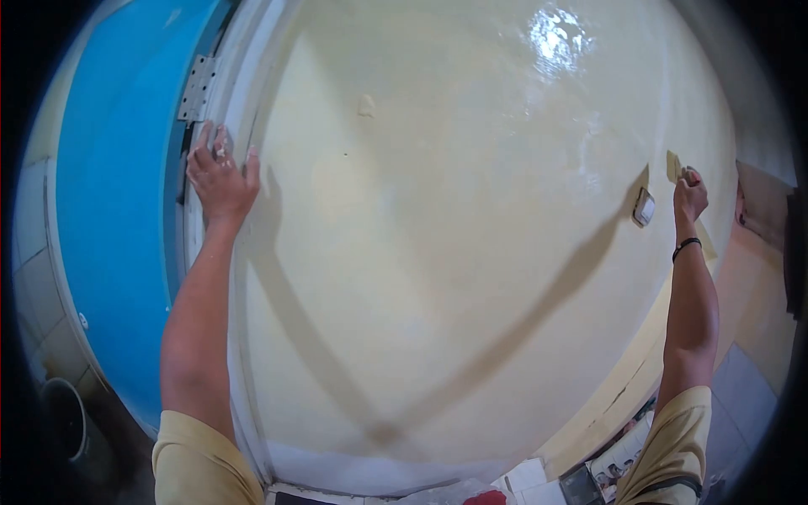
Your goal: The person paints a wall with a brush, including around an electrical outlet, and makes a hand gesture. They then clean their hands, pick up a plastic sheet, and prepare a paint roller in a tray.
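My left hand (224,181) rests with spread fingers on the white door frame (244,93), just below a metal hinge (197,87); whitish smears mark its fingers. At the right, my right hand (691,195) is closed around a small flat yellowish piece (673,166), which is held up near the wall's right edge. Between my arms stretches a cream wall (438,252) with a glossy patch near the top. A small switch or socket (644,207) sits on the wall, just left of my right hand.
A blue door (118,194) stands at the left, with a bucket (66,417) low beside it. Along the bottom lie a red item (485,498), clear plastic and boxes. Dark objects line the far right edge.
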Tool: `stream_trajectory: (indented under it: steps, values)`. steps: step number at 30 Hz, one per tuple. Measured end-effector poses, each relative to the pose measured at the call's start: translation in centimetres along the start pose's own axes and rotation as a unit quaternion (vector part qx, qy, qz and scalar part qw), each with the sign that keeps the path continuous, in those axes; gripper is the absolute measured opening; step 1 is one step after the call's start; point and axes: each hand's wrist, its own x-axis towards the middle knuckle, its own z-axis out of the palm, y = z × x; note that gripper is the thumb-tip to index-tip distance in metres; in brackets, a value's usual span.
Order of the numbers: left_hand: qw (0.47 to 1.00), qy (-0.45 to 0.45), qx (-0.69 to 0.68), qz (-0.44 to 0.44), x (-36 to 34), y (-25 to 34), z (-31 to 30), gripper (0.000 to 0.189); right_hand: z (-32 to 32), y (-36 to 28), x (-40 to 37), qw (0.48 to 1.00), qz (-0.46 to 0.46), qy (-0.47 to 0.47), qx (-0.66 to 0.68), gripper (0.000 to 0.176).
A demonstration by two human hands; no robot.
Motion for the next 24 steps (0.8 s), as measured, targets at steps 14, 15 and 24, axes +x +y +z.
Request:
stream_trajectory:
  steps: [14,15,24]
  values:
    - [0.995,-0.016,-0.084,0.05,1.0,0.9,-2.7,0.093,2.7,-7.9,-7.6,0.98,-0.14,-0.039,0.132,0.028]
    - [0.997,-0.021,-0.059,0.036,0.5,2.4,-3.3,0.092,2.0,-8.9,-8.7,0.978,-0.161,-0.04,0.126,0.03]
    - [0.84,-0.195,-0.469,0.19,-2.1,30.2,-17.8,0.087,-5.4,-16.2,-18.7,0.884,-0.126,-0.196,0.405,0.029]
